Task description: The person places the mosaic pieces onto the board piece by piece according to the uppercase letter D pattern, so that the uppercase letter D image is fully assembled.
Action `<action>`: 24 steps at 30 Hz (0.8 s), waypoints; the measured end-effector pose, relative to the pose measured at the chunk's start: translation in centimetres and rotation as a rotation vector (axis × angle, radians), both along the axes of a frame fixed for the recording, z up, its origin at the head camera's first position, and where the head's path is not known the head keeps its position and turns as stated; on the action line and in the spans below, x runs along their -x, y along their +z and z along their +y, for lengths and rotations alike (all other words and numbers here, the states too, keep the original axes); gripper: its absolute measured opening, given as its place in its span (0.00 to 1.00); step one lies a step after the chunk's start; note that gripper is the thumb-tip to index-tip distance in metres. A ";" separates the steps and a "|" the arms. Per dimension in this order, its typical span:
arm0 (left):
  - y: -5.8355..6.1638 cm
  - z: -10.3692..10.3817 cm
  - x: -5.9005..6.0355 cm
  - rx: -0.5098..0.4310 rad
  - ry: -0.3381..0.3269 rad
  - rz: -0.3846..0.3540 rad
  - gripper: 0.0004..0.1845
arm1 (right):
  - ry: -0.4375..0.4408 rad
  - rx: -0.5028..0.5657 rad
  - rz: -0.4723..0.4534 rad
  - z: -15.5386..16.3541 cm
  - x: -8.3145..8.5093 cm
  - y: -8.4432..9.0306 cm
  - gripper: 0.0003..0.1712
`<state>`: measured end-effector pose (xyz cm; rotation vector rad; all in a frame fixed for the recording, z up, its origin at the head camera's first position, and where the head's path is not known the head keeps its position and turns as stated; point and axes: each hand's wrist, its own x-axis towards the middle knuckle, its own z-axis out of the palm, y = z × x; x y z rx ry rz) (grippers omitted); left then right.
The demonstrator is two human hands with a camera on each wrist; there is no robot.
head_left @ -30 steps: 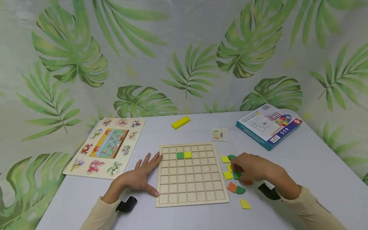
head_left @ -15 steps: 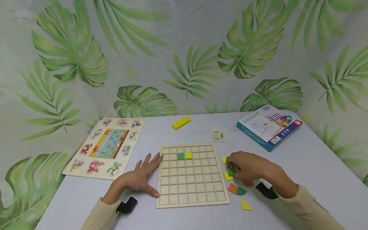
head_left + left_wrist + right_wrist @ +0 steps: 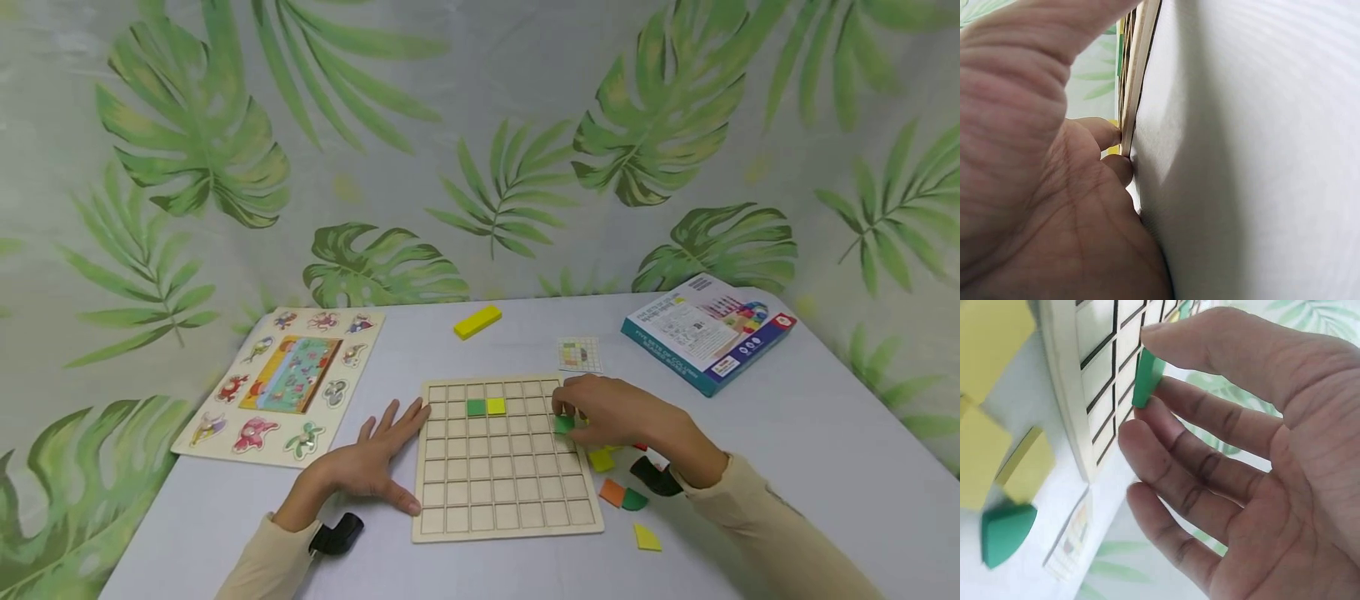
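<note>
Nearest, the left hand point(image 3: 367, 462) lay flat with fingers spread, touching the near left edge of the wooden grid board point(image 3: 506, 508), while loose yellow, orange and green pieces point(image 3: 622, 497) sat right of it. Farther in, the right hand point(image 3: 611, 412) pinched a green tile point(image 3: 563, 423) between thumb and fingers over the board's right columns, with the yellow block point(image 3: 477, 321) and box point(image 3: 705, 329) beyond

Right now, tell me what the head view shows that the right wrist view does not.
Only the head view shows the left hand resting flat against the grid board's left edge, the green and yellow squares already seated, the animal puzzle and the box. Only the right wrist view shows the thumb and fingers pinching the green piece edge-on beside the board. Both show the right hand holding that green piece at the board, with loose pieces nearby.
</note>
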<state>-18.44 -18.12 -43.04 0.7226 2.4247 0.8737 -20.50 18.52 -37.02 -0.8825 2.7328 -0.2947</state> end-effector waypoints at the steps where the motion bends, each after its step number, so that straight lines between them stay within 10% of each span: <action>1: 0.0 0.1 0.1 -0.003 -0.002 0.000 0.72 | 0.006 -0.003 0.008 -0.2 0.2 0.0 0.09; 24: -0.1 0.1 0.0 -0.005 0.003 0.003 0.73 | 0.198 0.053 0.085 -7.7 2.8 -0.2 0.14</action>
